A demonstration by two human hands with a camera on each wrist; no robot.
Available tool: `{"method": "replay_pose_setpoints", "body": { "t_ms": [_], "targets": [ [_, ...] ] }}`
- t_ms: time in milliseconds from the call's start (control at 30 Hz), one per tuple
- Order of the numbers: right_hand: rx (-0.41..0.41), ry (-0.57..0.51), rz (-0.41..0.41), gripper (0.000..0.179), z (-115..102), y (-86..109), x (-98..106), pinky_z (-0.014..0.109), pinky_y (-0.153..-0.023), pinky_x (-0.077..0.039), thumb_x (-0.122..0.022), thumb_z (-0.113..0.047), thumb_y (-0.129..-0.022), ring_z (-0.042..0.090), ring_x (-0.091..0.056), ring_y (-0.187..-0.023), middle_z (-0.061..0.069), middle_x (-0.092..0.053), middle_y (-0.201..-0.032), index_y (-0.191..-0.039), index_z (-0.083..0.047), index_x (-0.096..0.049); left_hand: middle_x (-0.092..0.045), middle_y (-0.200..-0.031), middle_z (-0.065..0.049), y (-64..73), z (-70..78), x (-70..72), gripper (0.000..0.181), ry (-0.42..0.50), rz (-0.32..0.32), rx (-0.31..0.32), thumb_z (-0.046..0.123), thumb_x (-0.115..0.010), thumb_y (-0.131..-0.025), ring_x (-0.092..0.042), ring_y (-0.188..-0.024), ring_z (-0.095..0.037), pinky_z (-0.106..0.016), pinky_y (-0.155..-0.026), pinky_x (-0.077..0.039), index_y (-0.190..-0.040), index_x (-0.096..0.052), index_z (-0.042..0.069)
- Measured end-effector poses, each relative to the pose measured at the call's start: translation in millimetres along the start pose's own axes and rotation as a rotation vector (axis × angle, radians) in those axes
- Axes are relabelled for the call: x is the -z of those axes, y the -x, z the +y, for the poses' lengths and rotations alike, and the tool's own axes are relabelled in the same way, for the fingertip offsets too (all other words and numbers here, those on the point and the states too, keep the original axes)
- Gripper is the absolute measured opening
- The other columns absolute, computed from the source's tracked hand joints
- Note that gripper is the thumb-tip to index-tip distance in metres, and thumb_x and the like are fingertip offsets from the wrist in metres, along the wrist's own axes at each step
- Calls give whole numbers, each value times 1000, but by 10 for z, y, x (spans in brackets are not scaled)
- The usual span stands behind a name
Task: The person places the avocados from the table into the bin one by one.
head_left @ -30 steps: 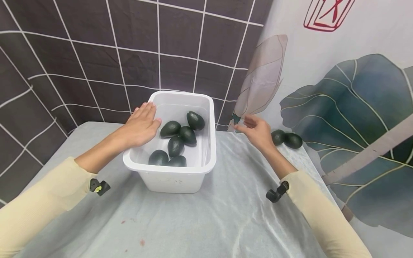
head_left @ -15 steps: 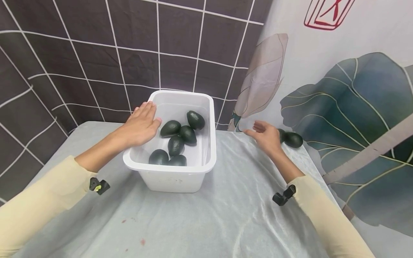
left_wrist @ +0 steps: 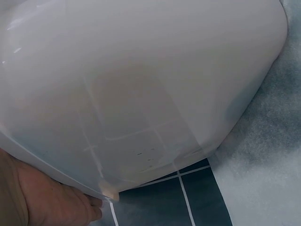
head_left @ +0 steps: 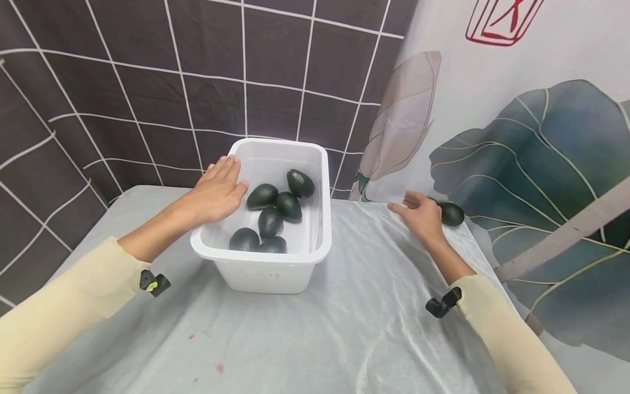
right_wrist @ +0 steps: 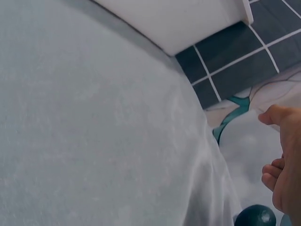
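Observation:
A white plastic tub (head_left: 268,273) holds several dark green avocados (head_left: 270,222) lying loosely on its floor. My left hand (head_left: 216,191) rests over the tub's left rim with its fingers straight, and in the left wrist view its fingers (left_wrist: 61,205) show beside the tub's outer wall (left_wrist: 141,94). Off to the right, my right hand (head_left: 422,219) hovers with nothing in it, thumb and fingers apart. Just beyond it lies an avocado (head_left: 450,214); a second is almost hidden behind the hand. The right wrist view shows an avocado (right_wrist: 256,217) below the hand.
A pale grey cloth (head_left: 354,306) covers the table. Dark tile-patterned fabric (head_left: 275,104) hangs behind the tub, and a white sheet with printed leaves (head_left: 531,164) hangs along the right side. The table's edge runs close past the right-hand avocados.
My right hand has moved right and slightly toward me, coming close to the two loose avocados and covering most of one. The left hand and the tub have stayed in place.

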State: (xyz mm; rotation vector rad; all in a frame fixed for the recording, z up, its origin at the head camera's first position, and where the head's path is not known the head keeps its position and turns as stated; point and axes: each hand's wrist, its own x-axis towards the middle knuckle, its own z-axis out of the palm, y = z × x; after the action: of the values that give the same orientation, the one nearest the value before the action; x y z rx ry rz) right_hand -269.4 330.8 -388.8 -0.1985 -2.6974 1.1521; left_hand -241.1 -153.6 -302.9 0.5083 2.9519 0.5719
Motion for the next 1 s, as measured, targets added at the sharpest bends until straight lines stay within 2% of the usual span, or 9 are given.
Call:
{"method": "replay_pose_setpoints", "body": {
  "t_ms": [233, 467, 567, 667, 800, 1000],
  "targets": [
    [-36, 10, 12, 85, 92, -45, 105, 56, -130, -47, -82, -47, -102, 41, -63, -152, 21, -65, -163, -168, -4, -52, 4, -186, -36, 1, -6, 2, 76, -2, 12, -2, 35, -24, -120, 6, -176, -52, -65, -144, 3, -174, -7, -16],
    [-61, 9, 32, 88, 151, -96, 198, 57, -140, -29, -82, -48, -102, 41, -57, -157, 23, -64, -162, -169, -2, -49, 4, -186, -36, -19, -19, 12, 76, -12, 17, -1, 35, -24, -120, 6, -176, -52, -64, -145, 3, -174, -7, -16],
    [-75, 23, 45, 88, 177, -106, 225, 58, -140, -29, -81, -46, -102, 42, -58, -157, 23, -62, -164, -171, -3, -47, 4, -186, -35, -19, -11, 17, 76, -6, 17, -3, 35, -24, -120, 6, -176, -52, -64, -145, 3, -174, -7, -15],
    [-95, 41, 56, 89, 214, -126, 246, 61, -141, -23, -80, -46, -103, 44, -47, -164, 25, -59, -167, -173, -4, -44, 4, -186, -35, -13, 3, 21, 76, -2, 16, -3, 34, -24, -120, 6, -176, -52, -64, -145, 4, -174, -7, -15],
    [-133, 75, 66, 91, 278, -168, 269, 65, -140, -22, -77, -48, -104, 47, -31, -169, 26, -56, -170, -174, -3, -40, 3, -186, -36, -16, -2, 10, 76, -2, 16, -4, 35, -24, -120, 6, -176, -52, -64, -145, 3, -174, -7, -16],
    [-165, 106, 91, 90, 352, -201, 281, 64, -141, -22, -77, -45, -104, 49, -30, -169, 27, -55, -170, -174, -1, -40, 4, -186, -35, -6, -14, -10, 76, 10, 18, -2, 35, -24, -120, 6, -176, -52, -63, -145, 3, -174, -7, -15]
  ]
}}
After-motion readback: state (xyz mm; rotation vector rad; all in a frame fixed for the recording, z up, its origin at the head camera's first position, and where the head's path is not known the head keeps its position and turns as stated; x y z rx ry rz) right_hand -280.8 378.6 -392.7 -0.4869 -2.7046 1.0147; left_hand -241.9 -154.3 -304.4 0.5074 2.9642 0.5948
